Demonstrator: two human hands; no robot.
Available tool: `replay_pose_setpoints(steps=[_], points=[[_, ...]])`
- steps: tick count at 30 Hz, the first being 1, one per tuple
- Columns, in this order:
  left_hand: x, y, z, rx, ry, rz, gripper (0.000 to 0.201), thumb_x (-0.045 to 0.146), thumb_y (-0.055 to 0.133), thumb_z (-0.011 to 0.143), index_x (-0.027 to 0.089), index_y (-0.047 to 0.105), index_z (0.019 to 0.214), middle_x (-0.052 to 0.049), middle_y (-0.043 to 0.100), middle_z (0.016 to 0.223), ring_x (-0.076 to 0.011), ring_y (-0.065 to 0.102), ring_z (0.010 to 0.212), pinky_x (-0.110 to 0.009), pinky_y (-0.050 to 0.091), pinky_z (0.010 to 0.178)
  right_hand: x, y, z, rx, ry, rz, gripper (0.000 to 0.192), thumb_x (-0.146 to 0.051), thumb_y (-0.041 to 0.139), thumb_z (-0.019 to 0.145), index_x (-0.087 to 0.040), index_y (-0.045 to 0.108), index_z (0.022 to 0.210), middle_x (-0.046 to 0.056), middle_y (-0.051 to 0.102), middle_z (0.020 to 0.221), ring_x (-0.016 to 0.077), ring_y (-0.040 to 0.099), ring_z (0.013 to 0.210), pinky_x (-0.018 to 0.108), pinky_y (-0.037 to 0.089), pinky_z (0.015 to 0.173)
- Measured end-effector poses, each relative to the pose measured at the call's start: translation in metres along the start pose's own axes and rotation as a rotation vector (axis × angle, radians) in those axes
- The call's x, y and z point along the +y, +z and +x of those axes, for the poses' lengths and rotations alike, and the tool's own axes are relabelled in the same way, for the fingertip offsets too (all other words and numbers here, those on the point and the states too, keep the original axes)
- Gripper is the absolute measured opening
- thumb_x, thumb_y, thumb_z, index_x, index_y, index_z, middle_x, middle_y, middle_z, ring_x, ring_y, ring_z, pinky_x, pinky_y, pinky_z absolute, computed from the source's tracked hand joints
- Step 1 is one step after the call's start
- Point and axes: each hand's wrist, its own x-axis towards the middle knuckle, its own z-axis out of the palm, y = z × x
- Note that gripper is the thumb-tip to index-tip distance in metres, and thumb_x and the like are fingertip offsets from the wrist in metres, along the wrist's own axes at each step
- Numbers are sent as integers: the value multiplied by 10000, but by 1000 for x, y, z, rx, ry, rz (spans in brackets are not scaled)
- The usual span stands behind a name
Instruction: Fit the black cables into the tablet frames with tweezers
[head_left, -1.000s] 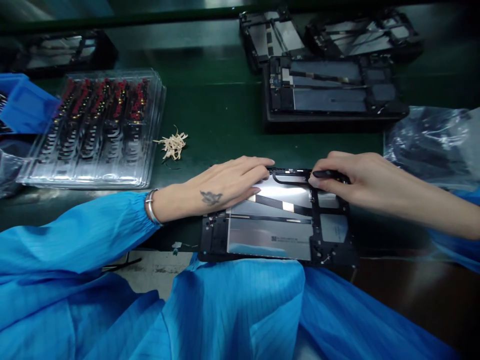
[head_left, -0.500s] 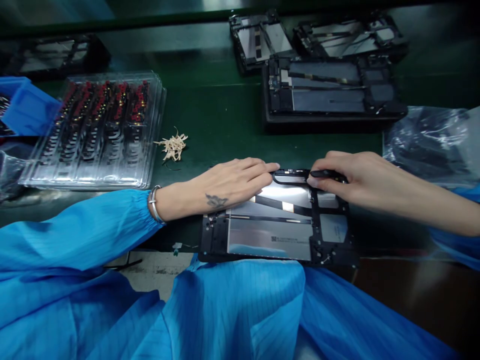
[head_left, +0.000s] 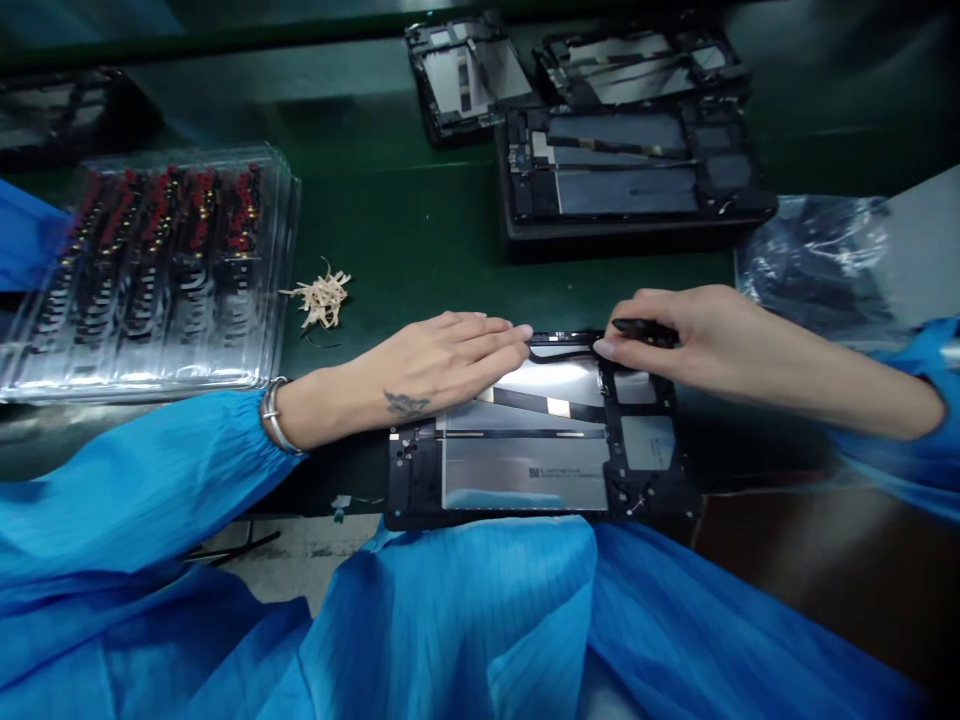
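- A black tablet frame (head_left: 536,455) is laid flat on the green worktop (head_left: 420,230), at its near edge, just in front of the person's blue gown (head_left: 450,620).
- Silver panels and a dark ribbon strip (head_left: 525,400) are seen inside the frame; a thin black cable (head_left: 562,350) is looped along its far edge.
- The left hand (head_left: 427,365) is laid flat, fingers together and stretched out, on the left far part of the frame, with the fingertips touching the cable; nothing is gripped by it.
- The right hand (head_left: 675,335) is pinched shut on a slim dark tool or part (head_left: 645,328) at the far right corner of the frame; what that piece is cannot be told.
- As a judgement, the cable is being pressed into its channel: the left stretch looks seated, while the part under the right hand seems to be unfinished. The rest of the frame appears fitted.
- A bracelet (head_left: 274,415) is worn on the left wrist, at the cuff of the blue sleeve (head_left: 135,480).
- A small heap of pale peeled strips (head_left: 321,298) is lying on the worktop beyond the left hand.
- A stack of clear trays (head_left: 150,270) holding rows of red and dark small parts is placed to the far left.
- More frames of the same kind (head_left: 630,170) are stacked on the far side, well apart from the hands.
- A crumpled clear plastic bag (head_left: 817,260) is lying to the right.
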Motion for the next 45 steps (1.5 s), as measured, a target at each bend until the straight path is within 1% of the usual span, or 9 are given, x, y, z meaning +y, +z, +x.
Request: replay_pose_setpoints(steps=[7, 15, 21, 30, 35, 39, 41, 42, 45], points=[[-1, -2, 2, 22, 47, 53, 360, 173, 403, 1108, 22, 591, 1375, -199, 674, 1421, -285, 687, 1285, -393, 595, 1054, -5, 6, 0, 20, -45, -115, 362, -475, 501, 920, -185, 711, 864, 54, 610, 757, 173, 559, 601, 315, 348, 598], [0, -3, 3, 19, 84, 154, 371, 130, 413, 1097, 19, 617, 1386, -192, 663, 1439, -308, 699, 1273, -426, 620, 1026, -6, 5, 0, 5, -52, -149, 359, -450, 478, 916, -176, 705, 866, 65, 609, 771, 178, 568, 616, 309, 343, 589], [2, -2, 6, 42, 97, 211, 363, 117, 412, 1094, 24, 651, 1350, -184, 696, 1391, -294, 722, 1226, -405, 629, 997, -6, 6, 0, 4, -59, -168, 376, -443, 454, 930, -166, 701, 865, 72, 609, 781, 184, 577, 626, 312, 357, 598], [12, -8, 13, 17, 107, 322, 333, 96, 466, 1074, 31, 659, 1337, -199, 719, 1339, -283, 723, 1206, -388, 598, 1006, -3, 6, -1, -4, -79, -179, 333, -418, 478, 955, -179, 678, 838, 51, 577, 755, 174, 565, 620, 303, 340, 585], [20, -9, 22, -6, 54, 349, 348, 88, 443, 1072, 54, 639, 1357, -187, 737, 1216, -283, 727, 1105, -365, 577, 862, -1, 10, 1, 6, -80, -205, 265, -369, 521, 948, -182, 660, 822, 39, 574, 755, 157, 551, 607, 291, 335, 577], [24, -6, 35, -97, -12, 347, 396, 116, 409, 1086, 121, 589, 1438, -152, 698, 1124, -258, 687, 1006, -349, 503, 774, -1, 8, 5, -2, -74, -257, 213, -327, 555, 930, -181, 655, 811, 39, 584, 741, 160, 542, 595, 294, 334, 574], [25, -4, 41, -116, -43, 342, 414, 124, 408, 1081, 143, 578, 1459, -144, 668, 1093, -259, 661, 971, -354, 469, 750, -5, 5, 0, 56, -110, -281, 186, -312, 564, 927, -188, 668, 835, 58, 627, 778, 193, 584, 660, 308, 364, 599], [25, -2, 45, -111, -48, 335, 417, 126, 411, 1077, 151, 583, 1456, -142, 657, 1077, -264, 651, 963, -356, 457, 741, -9, 5, -6, 140, -126, -281, 178, -313, 573, 933, -192, 680, 860, 75, 659, 820, 221, 616, 728, 322, 397, 632], [21, 1, 52, -91, -25, 272, 402, 134, 409, 1073, 168, 621, 1413, -145, 649, 1049, -272, 638, 955, -360, 443, 734, -30, 16, -36, 542, -121, -114, 178, -331, 585, 1002, -233, 734, 1008, 90, 727, 951, 271, 666, 910, 386, 492, 777]])
